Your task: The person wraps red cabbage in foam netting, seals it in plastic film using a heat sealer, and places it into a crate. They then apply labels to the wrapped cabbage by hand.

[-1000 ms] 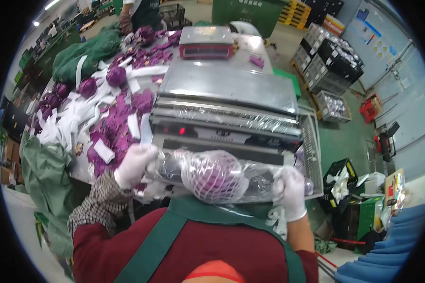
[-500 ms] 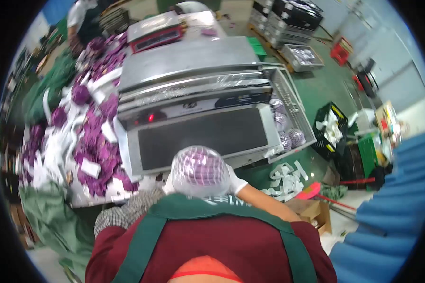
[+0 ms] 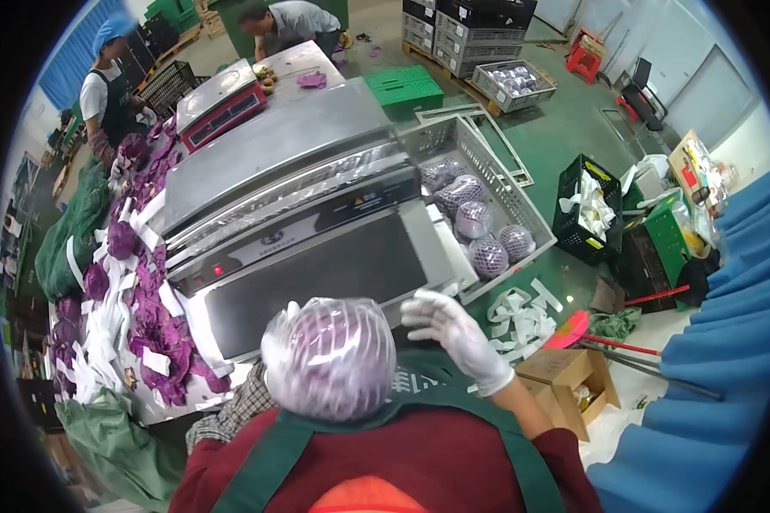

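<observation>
Beside the machine (image 3: 316,256), a basket (image 3: 524,208) holds wrapped cabbages (image 3: 473,219); right hand (image 3: 453,333) spread, left hand (image 3: 275,335) gripping another cabbage (image 3: 334,359).

Green warehouse floor (image 3: 573,141), stacked grey crates (image 3: 475,26), black crate (image 3: 571,232), cardboard box (image 3: 558,369), blue sheeting (image 3: 710,402), pale wall (image 3: 717,90)

A steel wrapping machine (image 3: 299,171) fills the middle of the frame, a red-fronted scale (image 3: 222,101) behind it at upper left. Purple leaves (image 3: 158,342) and white strips (image 3: 103,316) litter its left side. To its right, a grey crate (image 3: 512,195) holds wrapped cabbages (image 3: 488,255). A black crate (image 3: 586,209) and a cardboard box (image 3: 565,372) sit on the green floor. Two people (image 3: 103,85) work along the top edge.
</observation>
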The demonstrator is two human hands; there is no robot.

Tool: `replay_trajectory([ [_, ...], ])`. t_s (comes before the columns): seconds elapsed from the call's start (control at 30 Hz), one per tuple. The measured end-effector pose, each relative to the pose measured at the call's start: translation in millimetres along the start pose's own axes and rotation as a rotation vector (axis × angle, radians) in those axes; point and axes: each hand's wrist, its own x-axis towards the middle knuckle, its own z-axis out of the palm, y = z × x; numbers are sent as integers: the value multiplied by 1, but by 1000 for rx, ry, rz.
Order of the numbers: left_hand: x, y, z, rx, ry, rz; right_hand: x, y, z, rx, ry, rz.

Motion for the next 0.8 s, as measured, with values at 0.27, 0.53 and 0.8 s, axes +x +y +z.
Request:
replay_trajectory([
  [0.27,147,12,90,162,55,-406,3,-56,-162,417,445,-236],
  [0.53,131,4,76,224,550,-219,83,-37,-435,-366,999,-35],
  [0.8,114,0,109,256,942,-240,150,25,-489,-1478,884,494],
])
